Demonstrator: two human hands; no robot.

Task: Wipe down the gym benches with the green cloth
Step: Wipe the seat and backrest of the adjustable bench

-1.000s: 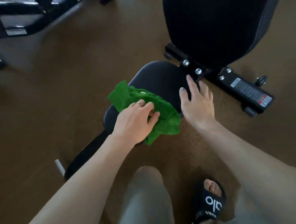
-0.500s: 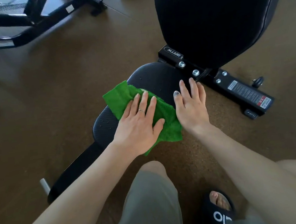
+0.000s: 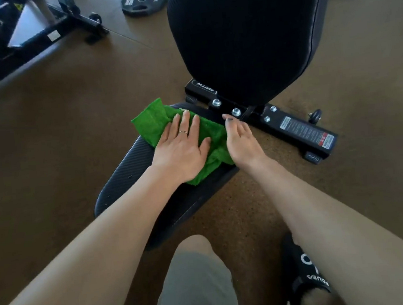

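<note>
Head view, change: since half a second ago the left hand [image 3: 180,152] and green cloth [image 3: 153,125] have slid up the seat pad [image 3: 128,170] toward the backrest [image 3: 245,32].
Left hand: flat, palm down, fingers straight and slightly spread, pressing the cloth onto the pad; a ring on one finger.
Right hand [image 3: 242,143]: edge-on beside the cloth, fingers extended toward the black frame [image 3: 294,126], holding nothing.
Cloth: crumpled at the pad's far end, touching both hands.
</note>
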